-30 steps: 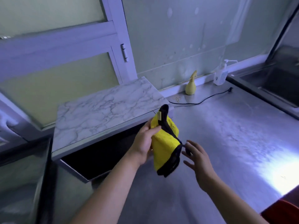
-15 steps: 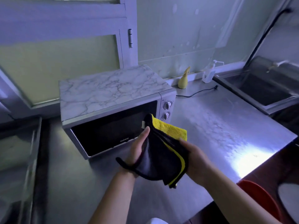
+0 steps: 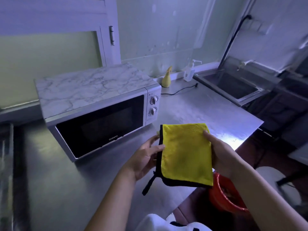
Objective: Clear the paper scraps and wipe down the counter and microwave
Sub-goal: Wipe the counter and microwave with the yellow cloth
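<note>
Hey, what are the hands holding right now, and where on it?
The yellow cloth, folded flat: the left hand holds its black-trimmed left edge, the right hand its right edge, thumb on top.

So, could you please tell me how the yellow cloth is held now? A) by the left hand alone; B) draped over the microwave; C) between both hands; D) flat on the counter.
C: the left hand and right hand each hold a side of the yellow cloth.

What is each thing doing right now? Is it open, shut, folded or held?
Cloth: folded, yellow side up, held in both hands.
Left hand: grips the cloth's left edge.
Right hand: grips the cloth's right edge.
Microwave: door shut.
Soap bottle: standing upright.
Cord: lying on the counter.
</note>
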`<move>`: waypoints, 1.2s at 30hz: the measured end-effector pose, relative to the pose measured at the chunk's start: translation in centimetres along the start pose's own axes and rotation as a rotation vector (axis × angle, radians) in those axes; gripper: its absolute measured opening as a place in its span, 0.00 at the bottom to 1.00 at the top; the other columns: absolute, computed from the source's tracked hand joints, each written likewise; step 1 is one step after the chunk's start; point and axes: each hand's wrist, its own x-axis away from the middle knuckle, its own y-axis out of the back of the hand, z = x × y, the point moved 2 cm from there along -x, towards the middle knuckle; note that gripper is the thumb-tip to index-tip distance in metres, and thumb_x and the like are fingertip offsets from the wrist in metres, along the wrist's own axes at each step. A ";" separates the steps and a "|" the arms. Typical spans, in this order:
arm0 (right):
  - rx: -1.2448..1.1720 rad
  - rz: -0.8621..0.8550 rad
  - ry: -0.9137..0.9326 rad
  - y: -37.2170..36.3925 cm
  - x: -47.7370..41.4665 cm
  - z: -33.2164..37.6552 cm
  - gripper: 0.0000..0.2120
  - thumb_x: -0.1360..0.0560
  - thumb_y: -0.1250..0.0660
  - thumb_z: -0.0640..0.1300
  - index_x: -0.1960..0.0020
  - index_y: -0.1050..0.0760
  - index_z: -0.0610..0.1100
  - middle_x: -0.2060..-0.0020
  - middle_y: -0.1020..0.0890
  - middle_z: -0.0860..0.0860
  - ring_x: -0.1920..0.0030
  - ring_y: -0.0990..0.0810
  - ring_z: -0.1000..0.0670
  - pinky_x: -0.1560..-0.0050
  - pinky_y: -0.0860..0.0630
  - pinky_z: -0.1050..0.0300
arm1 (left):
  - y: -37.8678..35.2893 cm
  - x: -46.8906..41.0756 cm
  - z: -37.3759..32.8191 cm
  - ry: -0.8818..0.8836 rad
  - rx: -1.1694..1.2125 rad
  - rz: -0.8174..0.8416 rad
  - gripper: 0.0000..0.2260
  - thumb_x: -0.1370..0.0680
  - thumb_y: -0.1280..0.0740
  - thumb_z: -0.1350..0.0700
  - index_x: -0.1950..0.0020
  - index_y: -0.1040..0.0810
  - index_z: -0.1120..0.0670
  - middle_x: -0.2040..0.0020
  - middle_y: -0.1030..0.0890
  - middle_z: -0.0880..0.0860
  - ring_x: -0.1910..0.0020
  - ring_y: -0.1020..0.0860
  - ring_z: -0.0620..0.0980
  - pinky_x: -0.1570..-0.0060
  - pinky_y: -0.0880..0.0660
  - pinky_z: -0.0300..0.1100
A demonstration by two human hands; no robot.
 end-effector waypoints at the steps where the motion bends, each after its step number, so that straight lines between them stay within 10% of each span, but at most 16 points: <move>1: -0.022 0.006 -0.033 0.5 0.0 -0.4 0.28 0.29 0.32 0.60 0.39 0.19 0.41 0.44 0.15 0.43 0.44 0.15 0.43 0.44 0.21 0.46 | -0.3 0.1 0.2 0.014 -0.031 0.033 0.27 0.26 0.26 0.58 0.31 0.27 0.41 0.37 0.21 0.64 0.41 0.22 0.63 0.36 0.30 0.62; 5: 0.003 0.190 -0.123 1.6 0.4 -2.3 0.23 0.29 0.29 0.47 0.36 0.21 0.39 0.46 0.15 0.41 0.51 0.14 0.43 0.54 0.17 0.49 | -0.5 0.7 0.9 0.025 -0.117 0.008 0.44 0.29 0.26 0.65 0.23 0.42 0.37 0.45 0.18 0.62 0.45 0.19 0.59 0.39 0.24 0.54; 13: 0.120 0.360 0.010 0.7 -1.5 -2.2 0.25 0.24 0.35 0.30 0.32 0.24 0.50 0.46 0.16 0.47 0.52 0.15 0.45 0.60 0.17 0.49 | 0.6 0.7 0.2 -0.076 -0.029 -0.104 0.37 0.25 0.33 0.69 0.24 0.37 0.39 0.37 0.20 0.62 0.42 0.19 0.59 0.45 0.21 0.53; 18: -0.046 0.518 0.189 1.0 -2.3 0.8 0.15 0.30 0.31 0.33 0.45 0.16 0.41 0.40 0.18 0.40 0.46 0.16 0.41 0.51 0.17 0.45 | 0.6 -0.6 -1.8 -0.241 -0.096 -0.175 0.29 0.27 0.30 0.64 0.28 0.28 0.44 0.38 0.18 0.57 0.43 0.19 0.57 0.49 0.21 0.49; 23: -0.123 0.475 0.078 2.6 -5.6 2.6 0.14 0.29 0.42 0.38 0.68 0.21 0.40 0.40 0.18 0.39 0.52 0.16 0.40 0.57 0.19 0.44 | -0.7 -2.7 -2.1 -0.249 -0.047 -0.405 0.08 0.28 0.35 0.68 0.53 0.20 0.60 0.40 0.18 0.57 0.44 0.18 0.53 0.55 0.21 0.45; 28: -0.337 0.464 -0.055 3.6 -9.6 1.0 0.10 0.32 0.31 0.46 0.55 0.16 0.42 0.35 0.21 0.38 0.45 0.16 0.42 0.46 0.20 0.45 | -1.8 -3.0 -0.8 -0.130 0.034 -0.312 0.13 0.29 0.39 0.67 0.57 0.16 0.54 0.35 0.21 0.57 0.37 0.22 0.58 0.51 0.26 0.50; 30: -0.575 0.518 -0.126 3.5 -11.2 0.0 0.25 0.36 0.22 0.49 0.41 0.17 0.43 0.34 0.21 0.40 0.39 0.19 0.41 0.43 0.20 0.43 | -2.6 -3.3 -0.7 -0.131 0.184 -0.281 0.11 0.32 0.37 0.59 0.56 0.16 0.56 0.36 0.20 0.59 0.43 0.20 0.57 0.53 0.25 0.48; 36: -1.097 0.626 -0.521 -0.5 -13.5 -4.3 0.44 0.35 0.26 0.68 0.33 0.24 0.36 0.31 0.25 0.36 0.32 0.26 0.32 0.38 0.28 0.29 | -5.1 -6.8 0.5 -0.096 0.096 -0.749 0.09 0.38 0.21 0.56 0.61 0.15 0.56 0.64 0.21 0.55 0.68 0.22 0.47 0.68 0.24 0.38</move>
